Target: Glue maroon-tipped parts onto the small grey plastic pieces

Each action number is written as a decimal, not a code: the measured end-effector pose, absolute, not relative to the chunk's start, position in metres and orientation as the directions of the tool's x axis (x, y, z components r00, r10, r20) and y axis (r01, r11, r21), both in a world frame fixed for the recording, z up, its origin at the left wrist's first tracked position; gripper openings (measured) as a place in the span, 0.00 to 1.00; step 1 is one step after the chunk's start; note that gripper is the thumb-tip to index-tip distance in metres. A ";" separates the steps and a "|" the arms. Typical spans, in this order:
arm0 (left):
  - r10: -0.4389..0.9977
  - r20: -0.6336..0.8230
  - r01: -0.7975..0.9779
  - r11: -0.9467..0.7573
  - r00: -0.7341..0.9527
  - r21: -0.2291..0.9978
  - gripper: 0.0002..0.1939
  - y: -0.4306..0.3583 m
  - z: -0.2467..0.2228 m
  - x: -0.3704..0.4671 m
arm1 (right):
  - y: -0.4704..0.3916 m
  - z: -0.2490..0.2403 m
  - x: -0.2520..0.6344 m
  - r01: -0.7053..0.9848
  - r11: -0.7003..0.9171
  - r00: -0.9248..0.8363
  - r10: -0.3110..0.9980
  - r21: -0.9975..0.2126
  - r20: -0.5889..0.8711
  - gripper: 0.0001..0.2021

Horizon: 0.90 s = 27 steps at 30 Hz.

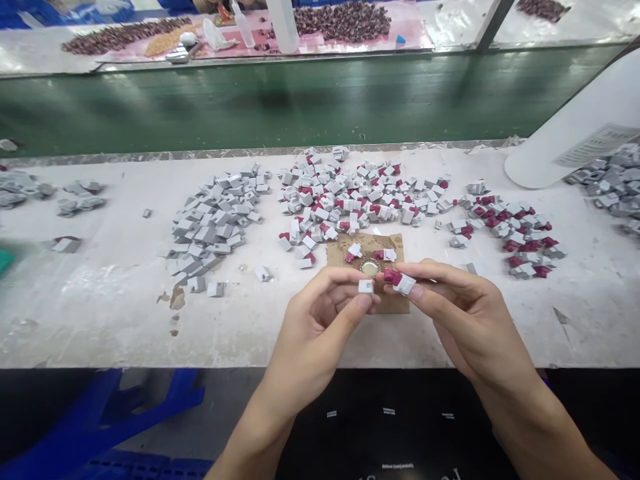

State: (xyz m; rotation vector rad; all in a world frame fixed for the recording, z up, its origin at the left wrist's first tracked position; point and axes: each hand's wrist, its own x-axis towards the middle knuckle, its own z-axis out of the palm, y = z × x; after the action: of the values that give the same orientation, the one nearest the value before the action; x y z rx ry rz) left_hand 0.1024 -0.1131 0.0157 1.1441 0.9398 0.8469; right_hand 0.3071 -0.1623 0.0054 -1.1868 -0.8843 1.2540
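My left hand [325, 320] pinches a small grey plastic cap [366, 287] between thumb and fingers. A grey-and-maroon plastic piece [400, 282] is held in my right hand [463, 307], its maroon end pointing left at the cap. The two parts are close but apart. Behind them on a brown cardboard piece [345, 257] lies a round metal cap [370, 268] with a pale inside. Two more grey-and-maroon pieces, one on the left [354, 252] and one on the right [386, 255], rest at the cardboard's far side.
A heap of plain grey caps [215, 220] lies left of centre. Mixed grey-and-maroon pieces [350, 193] spread behind the cardboard, with another group [520, 233] to the right. A large white bottle [575, 127] leans at the right. A green conveyor belt [250, 100] runs beyond the table.
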 end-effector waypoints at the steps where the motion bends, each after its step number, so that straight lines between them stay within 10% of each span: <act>1: 0.905 -0.172 -0.098 0.226 0.390 0.969 0.05 -0.112 0.016 0.106 | -0.162 0.006 0.306 -0.236 -0.075 0.135 0.985 -0.969 -0.109 0.08; 11: 0.892 -0.166 -0.117 0.234 0.420 0.965 0.06 -0.111 0.012 0.110 | -0.160 0.008 0.306 -0.122 -0.012 0.102 0.995 -0.992 -0.025 0.11; 27: 0.906 0.063 0.377 -0.236 0.419 0.895 0.06 -0.080 0.026 0.096 | -0.168 0.019 0.330 0.135 -0.019 0.124 0.992 -0.991 -0.002 0.21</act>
State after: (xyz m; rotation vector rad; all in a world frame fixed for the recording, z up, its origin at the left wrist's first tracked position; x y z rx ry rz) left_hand 0.0956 -0.0795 0.0256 1.8055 1.1057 0.7655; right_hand 0.3301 -0.1685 0.0190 -1.3720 -1.2097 1.0568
